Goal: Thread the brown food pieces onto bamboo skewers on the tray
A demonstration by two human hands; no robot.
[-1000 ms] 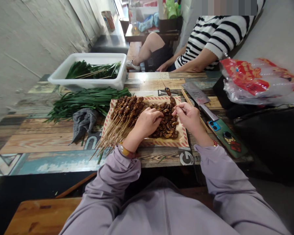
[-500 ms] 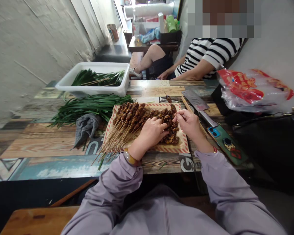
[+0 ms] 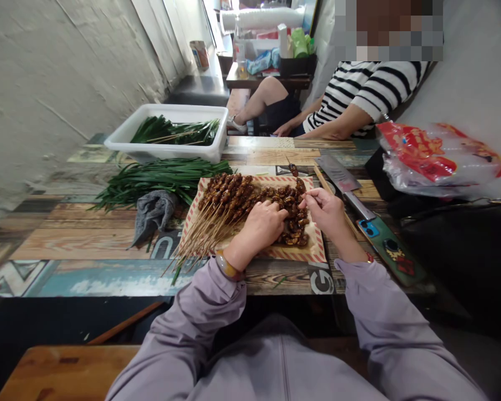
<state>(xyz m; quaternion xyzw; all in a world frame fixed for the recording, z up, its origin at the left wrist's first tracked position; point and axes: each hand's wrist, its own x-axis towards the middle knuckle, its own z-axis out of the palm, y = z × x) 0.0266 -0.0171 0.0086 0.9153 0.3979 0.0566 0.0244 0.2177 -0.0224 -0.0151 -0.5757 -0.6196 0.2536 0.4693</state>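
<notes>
The right hand (image 3: 326,210) pinches a loaded skewer (image 3: 293,169); the left hand (image 3: 264,224) (grip unclear) touches brown pieces (image 3: 295,237).

We are seeing loose pieces (image 3: 295,223), dark brown and glossy, lying heaped on the right half of the striped-edged paper (image 3: 317,240). A single skewer (image 3: 293,170) is slanting over the paper's far edge, toward its right corner; its tip is pointing away from us and it is carrying at least two pieces. Loaded skewers (image 3: 223,194) are crowding the paper's left half, their pale sticks (image 3: 207,225) fanning past its near left corner.
</notes>
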